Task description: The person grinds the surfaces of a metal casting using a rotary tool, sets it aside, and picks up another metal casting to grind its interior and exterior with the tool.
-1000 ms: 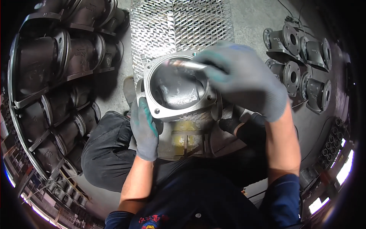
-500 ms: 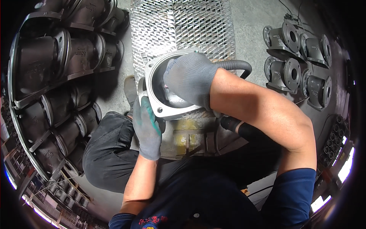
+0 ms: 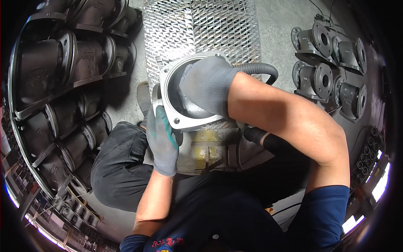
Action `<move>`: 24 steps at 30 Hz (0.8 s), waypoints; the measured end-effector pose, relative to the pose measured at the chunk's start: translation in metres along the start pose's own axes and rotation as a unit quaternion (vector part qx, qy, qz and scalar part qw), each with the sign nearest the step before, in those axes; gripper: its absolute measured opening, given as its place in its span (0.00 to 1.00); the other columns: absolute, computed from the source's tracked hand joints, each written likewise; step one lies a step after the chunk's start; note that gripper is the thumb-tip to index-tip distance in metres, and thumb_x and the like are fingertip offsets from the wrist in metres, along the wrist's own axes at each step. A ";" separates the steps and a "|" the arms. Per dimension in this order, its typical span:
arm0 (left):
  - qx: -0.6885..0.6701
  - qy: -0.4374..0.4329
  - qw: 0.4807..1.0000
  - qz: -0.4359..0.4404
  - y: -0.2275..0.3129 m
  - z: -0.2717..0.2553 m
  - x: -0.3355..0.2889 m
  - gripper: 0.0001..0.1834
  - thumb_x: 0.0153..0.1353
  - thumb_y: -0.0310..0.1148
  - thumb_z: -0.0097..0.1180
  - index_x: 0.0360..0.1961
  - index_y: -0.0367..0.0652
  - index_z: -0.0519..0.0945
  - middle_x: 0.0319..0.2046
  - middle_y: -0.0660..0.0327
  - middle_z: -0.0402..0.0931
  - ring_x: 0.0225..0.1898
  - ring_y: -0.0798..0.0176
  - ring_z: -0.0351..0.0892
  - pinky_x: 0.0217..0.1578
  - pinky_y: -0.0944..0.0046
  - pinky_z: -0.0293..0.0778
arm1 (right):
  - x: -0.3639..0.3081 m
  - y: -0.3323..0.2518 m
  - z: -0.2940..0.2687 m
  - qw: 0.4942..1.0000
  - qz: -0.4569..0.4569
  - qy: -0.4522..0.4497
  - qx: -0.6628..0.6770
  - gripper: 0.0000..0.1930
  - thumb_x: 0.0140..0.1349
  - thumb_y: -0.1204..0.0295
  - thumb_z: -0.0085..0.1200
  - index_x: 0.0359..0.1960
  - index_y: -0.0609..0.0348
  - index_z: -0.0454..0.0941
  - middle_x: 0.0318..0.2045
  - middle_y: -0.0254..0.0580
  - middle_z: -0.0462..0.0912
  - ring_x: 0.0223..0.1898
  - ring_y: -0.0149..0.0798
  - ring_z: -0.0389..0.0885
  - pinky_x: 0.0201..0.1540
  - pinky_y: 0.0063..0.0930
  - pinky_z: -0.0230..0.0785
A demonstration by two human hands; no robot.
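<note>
Casting [image 3: 189, 122] at centre. Left hand [image 3: 162, 140] grips its seven o'clock corner. Right hand [image 3: 206, 82] inside; fingers hidden, state undetermined. Risks: casting may shift if left grip slackens; hose [image 3: 260, 69] at two o'clock may snag if pulled taut.

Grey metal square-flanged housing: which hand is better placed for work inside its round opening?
Right, probably: the grey-gloved right hand reaches into the housing's opening, while the grey-and-green-gloved left hand is outside, against its lower-left side.
</note>
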State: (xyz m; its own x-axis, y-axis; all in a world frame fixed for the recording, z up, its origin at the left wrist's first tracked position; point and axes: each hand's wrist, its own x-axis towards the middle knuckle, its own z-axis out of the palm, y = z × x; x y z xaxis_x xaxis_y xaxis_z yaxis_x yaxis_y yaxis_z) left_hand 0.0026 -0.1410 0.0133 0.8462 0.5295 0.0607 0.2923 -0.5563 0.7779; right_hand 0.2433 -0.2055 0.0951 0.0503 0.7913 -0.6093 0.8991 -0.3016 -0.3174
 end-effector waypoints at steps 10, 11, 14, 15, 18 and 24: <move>0.094 0.002 0.993 0.070 -0.007 0.000 -0.002 0.23 0.77 0.19 0.50 0.71 0.27 0.72 0.61 0.32 0.78 0.55 0.30 0.83 0.54 0.43 0.81 | -0.006 0.008 0.006 0.997 -0.056 0.038 -0.047 0.14 0.71 0.62 0.62 0.41 0.60 0.93 0.37 0.49 0.93 0.38 0.47 0.95 0.37 0.39 0.87; 0.094 0.001 0.993 0.069 -0.009 -0.002 -0.004 0.23 0.77 0.19 0.50 0.71 0.27 0.72 0.61 0.32 0.78 0.55 0.30 0.83 0.54 0.43 0.81 | -0.008 0.006 0.007 0.996 -0.053 0.043 -0.052 0.14 0.71 0.63 0.62 0.41 0.60 0.93 0.36 0.49 0.93 0.38 0.47 0.95 0.37 0.40 0.87; 0.085 -0.018 0.996 0.023 -0.009 -0.002 -0.007 0.25 0.76 0.18 0.50 0.73 0.28 0.71 0.61 0.32 0.77 0.55 0.30 0.83 0.54 0.42 0.82 | -0.007 0.004 0.012 0.996 -0.060 0.066 -0.029 0.11 0.69 0.68 0.62 0.42 0.61 0.93 0.36 0.50 0.93 0.36 0.47 0.95 0.33 0.41 0.86; 0.092 -0.009 0.995 0.039 -0.008 0.000 -0.008 0.26 0.76 0.18 0.50 0.74 0.29 0.70 0.61 0.32 0.77 0.55 0.30 0.83 0.55 0.43 0.82 | -0.007 0.003 0.012 0.997 -0.061 0.041 -0.014 0.10 0.68 0.69 0.62 0.41 0.61 0.93 0.36 0.50 0.93 0.36 0.47 0.95 0.32 0.41 0.85; 0.104 0.013 0.992 0.072 -0.003 0.002 -0.006 0.27 0.76 0.17 0.50 0.75 0.30 0.69 0.61 0.32 0.77 0.55 0.31 0.84 0.54 0.44 0.83 | 0.002 0.005 0.039 0.994 -0.055 0.057 -0.074 0.09 0.67 0.71 0.62 0.40 0.61 0.93 0.35 0.50 0.93 0.35 0.47 0.95 0.33 0.40 0.86; 0.123 0.003 0.989 0.080 -0.004 -0.004 -0.005 0.28 0.75 0.17 0.50 0.76 0.30 0.69 0.62 0.31 0.77 0.56 0.30 0.84 0.54 0.44 0.83 | -0.022 -0.006 -0.012 0.997 -0.045 0.057 -0.022 0.09 0.66 0.72 0.62 0.39 0.62 0.93 0.35 0.51 0.93 0.37 0.48 0.95 0.36 0.40 0.87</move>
State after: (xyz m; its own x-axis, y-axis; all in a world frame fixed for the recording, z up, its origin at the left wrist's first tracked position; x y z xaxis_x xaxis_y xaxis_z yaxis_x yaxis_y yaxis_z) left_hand -0.0043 -0.1392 0.0125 0.8883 0.4247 0.1751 0.2546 -0.7724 0.5819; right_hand 0.2421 -0.2150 0.1188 0.0156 0.8703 -0.4924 0.9201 -0.2052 -0.3336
